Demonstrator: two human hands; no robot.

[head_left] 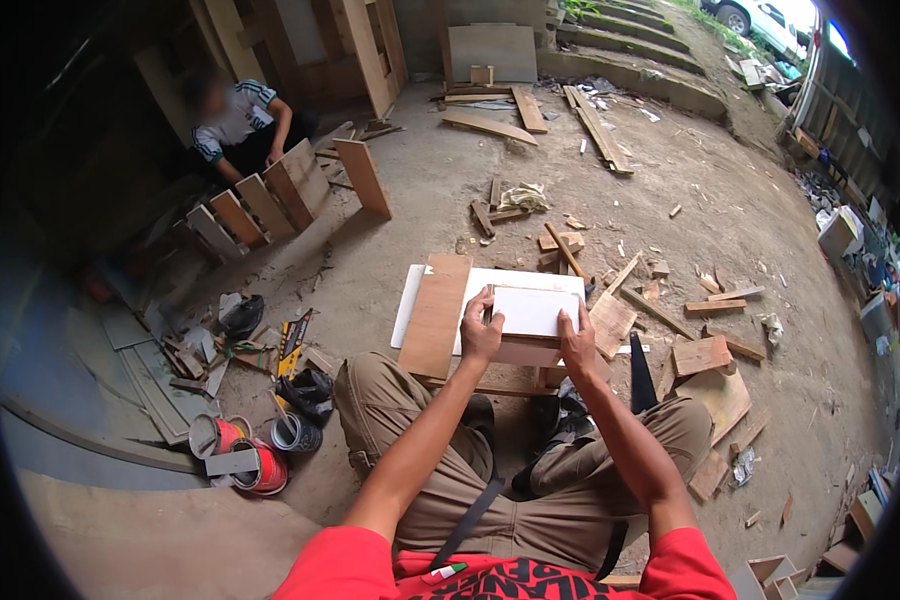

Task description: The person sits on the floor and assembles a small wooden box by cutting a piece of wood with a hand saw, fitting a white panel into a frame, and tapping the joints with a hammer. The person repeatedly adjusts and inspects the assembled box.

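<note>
A small white rectangular panel is held in front of me, above a low wooden bench. My left hand grips its left edge, thumb on top. On the right edge, my right hand has its fingers closed round the side. Just below the panel shows a brownish wooden piece; whether it is joined to the panel I cannot tell. Left of my hands, a brown board lies across a larger white board. A hammer with a wooden handle lies beyond the panel, to the right.
A dark saw blade stands near my right knee, among wood offcuts. Paint cans and a yellow-black handsaw are at left. Another person crouches at far left behind upright slats. Planks lie farther off.
</note>
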